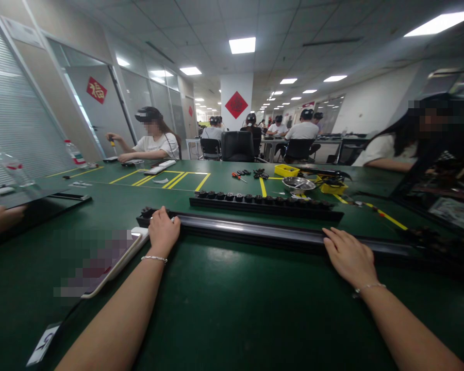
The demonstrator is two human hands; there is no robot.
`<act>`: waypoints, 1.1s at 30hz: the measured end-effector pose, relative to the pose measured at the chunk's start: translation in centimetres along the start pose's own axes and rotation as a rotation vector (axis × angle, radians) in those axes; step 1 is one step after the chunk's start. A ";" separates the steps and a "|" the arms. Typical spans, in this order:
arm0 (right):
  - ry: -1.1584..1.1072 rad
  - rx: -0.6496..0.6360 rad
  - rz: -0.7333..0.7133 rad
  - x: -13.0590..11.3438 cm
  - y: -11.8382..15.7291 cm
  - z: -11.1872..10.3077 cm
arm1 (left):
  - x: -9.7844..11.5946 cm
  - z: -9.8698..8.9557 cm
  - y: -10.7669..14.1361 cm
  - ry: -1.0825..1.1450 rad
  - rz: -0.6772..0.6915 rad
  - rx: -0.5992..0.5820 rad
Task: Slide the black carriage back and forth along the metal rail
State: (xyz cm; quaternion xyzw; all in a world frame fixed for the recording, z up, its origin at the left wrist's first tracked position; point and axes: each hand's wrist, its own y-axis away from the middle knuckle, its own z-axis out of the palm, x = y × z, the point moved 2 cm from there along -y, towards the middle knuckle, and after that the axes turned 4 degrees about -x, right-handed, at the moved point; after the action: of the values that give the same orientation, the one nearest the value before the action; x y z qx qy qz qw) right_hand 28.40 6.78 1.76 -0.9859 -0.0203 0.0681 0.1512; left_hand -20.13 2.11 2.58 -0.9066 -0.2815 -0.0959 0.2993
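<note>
A long black rail [247, 230] with a glossy top lies across the green table in front of me. My left hand [164, 231] is closed over the rail near its left end, fingers curled on top. Farther right, my right hand [350, 255] rests its outstretched fingers on the rail's near side, with the thumb apart. Just beyond lies a second black rail [266, 205] with a row of several small round dark parts along it. A phone in a white case [116, 270] lies next to my left wrist, its screen blurred.
Behind the rails are a metal bowl [298, 184], yellow bins [286, 170], an orange-handled screwdriver [238, 177] and yellow tape lines [263, 187]. Another person's hand [2, 221] holds a dark panel at left. Co-workers sit across the table and at right. A dark framed object [444, 170] stands at right.
</note>
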 end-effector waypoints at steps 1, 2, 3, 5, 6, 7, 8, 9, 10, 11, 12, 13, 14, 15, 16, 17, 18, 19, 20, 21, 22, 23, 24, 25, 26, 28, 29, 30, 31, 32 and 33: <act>0.001 -0.002 0.002 0.0 0.0 0.0 | 0.0 0.0 0.0 -0.001 0.000 -0.001; 0.002 -0.003 0.005 0.0 0.0 0.0 | 0.0 0.0 0.0 -0.001 0.000 -0.001; 0.002 -0.003 0.005 0.0 0.0 0.0 | 0.0 0.0 0.0 -0.001 0.000 -0.001; 0.002 -0.002 0.003 -0.1 0.0 0.1 | 0.0 0.0 0.0 0.000 -0.001 -0.001; 0.002 0.001 0.003 -0.1 0.1 0.1 | 0.0 0.0 0.0 0.000 -0.003 0.000; 0.002 0.006 0.003 -0.1 0.1 0.1 | 0.0 0.0 0.0 -0.001 -0.006 0.003; 0.002 0.011 0.004 -0.1 0.2 0.1 | 0.0 0.1 0.0 -0.001 -0.007 0.006; 0.002 0.014 0.004 -0.1 0.2 0.1 | 0.0 0.1 0.0 0.000 -0.007 0.009; 0.001 0.017 0.004 -0.1 0.2 0.1 | 0.0 0.1 0.0 0.001 -0.005 0.011; 0.000 0.017 0.003 -0.1 0.2 0.1 | 0.0 0.1 0.0 0.002 -0.001 0.011; 0.000 0.015 0.003 -0.1 0.2 0.0 | 0.1 0.0 -0.1 0.003 0.003 0.009; 0.001 0.010 0.006 -0.2 0.2 0.0 | 0.1 0.0 -0.1 0.002 0.005 0.006; 0.003 0.004 0.009 -0.2 0.2 0.0 | 0.1 0.0 -0.1 0.000 0.005 0.003; 0.005 -0.003 0.014 -0.2 0.2 -0.1 | 0.1 -0.1 -0.1 -0.004 0.001 -0.001; 0.007 -0.011 0.019 -0.3 0.2 -0.1 | 0.1 -0.1 -0.1 -0.007 -0.003 -0.004; 0.009 -0.017 0.023 -0.3 0.2 -0.2 | 0.1 -0.1 -0.1 -0.011 -0.007 -0.008; 0.011 -0.021 0.026 -0.4 0.2 -0.2 | 0.2 -0.2 0.0 -0.015 -0.010 -0.012; 0.012 -0.023 0.028 -0.4 0.2 -0.2 | 0.2 -0.2 0.0 -0.020 -0.012 -0.016; 0.013 -0.025 0.031 -0.4 0.2 -0.3 | 0.2 -0.3 0.0 -0.023 -0.013 -0.021; 0.012 -0.025 0.033 -0.4 0.2 -0.3 | 0.2 -0.3 0.0 -0.027 -0.013 -0.025; 0.011 -0.026 0.035 -0.4 0.2 -0.2 | 0.3 -0.3 0.0 -0.030 -0.014 -0.029; 0.009 -0.026 0.035 -0.4 0.2 -0.2 | 0.3 -0.3 0.0 -0.032 -0.015 -0.032; 0.008 -0.027 0.035 -0.4 0.2 -0.2 | 0.3 -0.4 0.0 -0.034 -0.016 -0.033; 0.007 -0.027 0.035 -0.4 0.2 -0.2 | 0.3 -0.4 0.0 -0.036 -0.015 -0.034; 0.006 -0.027 0.034 -0.3 0.2 -0.2 | 0.4 -0.4 0.0 -0.039 -0.013 -0.034; 0.006 -0.026 0.033 -0.3 0.2 -0.2 | 0.4 -0.4 0.0 -0.045 -0.007 -0.031; 0.006 -0.025 0.032 -0.3 0.2 -0.2 | 0.4 -0.4 0.0 -0.047 -0.003 -0.030; 0.006 -0.025 0.031 -0.3 0.2 -0.2 | 0.4 -0.5 0.0 -0.048 0.001 -0.026; 0.006 -0.025 0.030 -0.3 0.2 -0.2 | 0.4 -0.5 0.0 -0.048 0.004 -0.023; 0.006 -0.023 0.029 -0.3 0.2 -0.2 | 0.4 -0.5 0.1 -0.047 0.006 -0.021; 0.008 -0.021 0.030 -0.3 0.2 -0.2 | 0.5 -0.5 0.1 -0.047 0.008 -0.019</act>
State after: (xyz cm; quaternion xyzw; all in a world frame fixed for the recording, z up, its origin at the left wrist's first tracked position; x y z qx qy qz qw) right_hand 28.16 6.48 1.90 -0.9879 -0.0057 0.0663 0.1399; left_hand -19.71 1.97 3.09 -0.9126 -0.2841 -0.0763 0.2841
